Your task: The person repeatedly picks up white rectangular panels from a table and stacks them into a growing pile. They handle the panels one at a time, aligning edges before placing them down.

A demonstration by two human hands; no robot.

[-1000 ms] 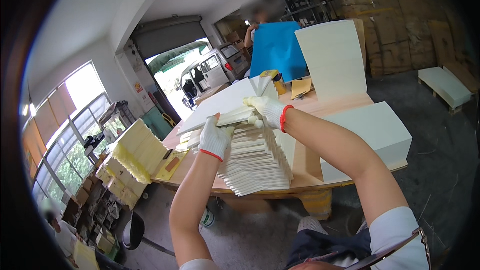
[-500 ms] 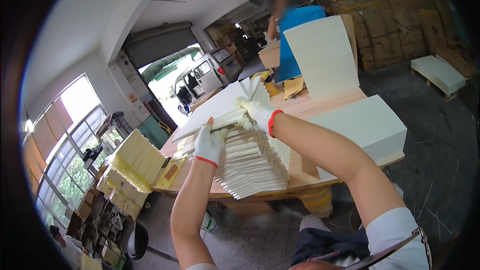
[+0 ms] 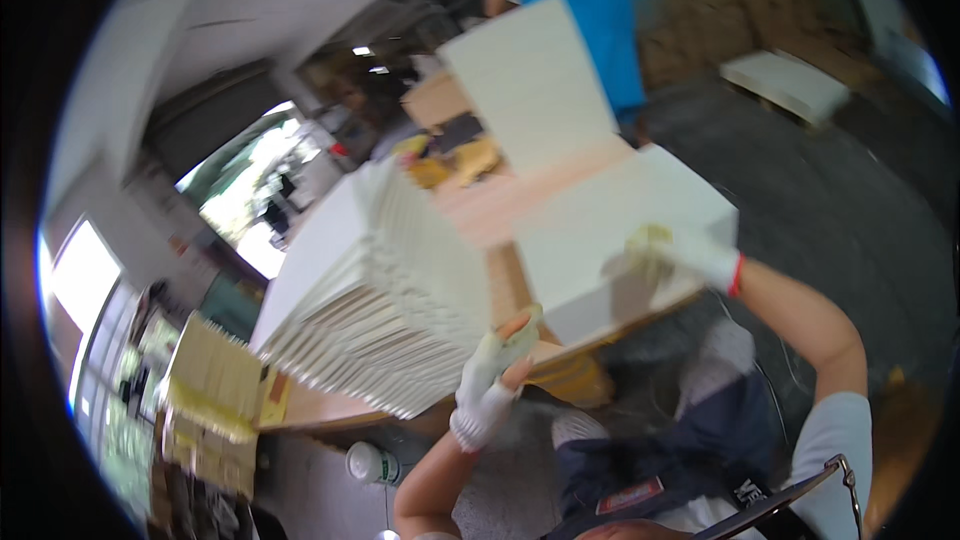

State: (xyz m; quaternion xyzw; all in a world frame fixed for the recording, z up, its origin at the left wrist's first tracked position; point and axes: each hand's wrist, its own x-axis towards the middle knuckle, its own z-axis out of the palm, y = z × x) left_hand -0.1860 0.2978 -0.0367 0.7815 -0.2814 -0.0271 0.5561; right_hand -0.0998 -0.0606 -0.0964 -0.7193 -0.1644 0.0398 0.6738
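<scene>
A tall stack of folded white paper sheets (image 3: 375, 290) stands on the wooden table, its layered edges facing me. My left hand (image 3: 488, 385), in a white glove with some fingertips bare, is beside the stack's near right corner. Its thumb and fingers are apart, holding nothing I can see. Farther right, a smooth white block of stacked sheets (image 3: 610, 230) lies near the table edge. Over its near right part hovers my right hand (image 3: 685, 255), gloved with a red cuff. Its fingers are blurred but look loosely spread, with nothing visible in them.
Behind the block rises an upright white stack (image 3: 540, 80), with a person in blue (image 3: 585, 15) beyond it. Yellowish bundles (image 3: 210, 380) stand at the left. A white bucket (image 3: 370, 462) sits on the floor below the table (image 3: 325, 405). A loaded pallet (image 3: 785, 85) lies far right.
Both hands have left the folded stack's top sheets. My right hand moved right over the white block; my left dropped to the stack's near right corner. The view has swung, and the person in blue moved.
</scene>
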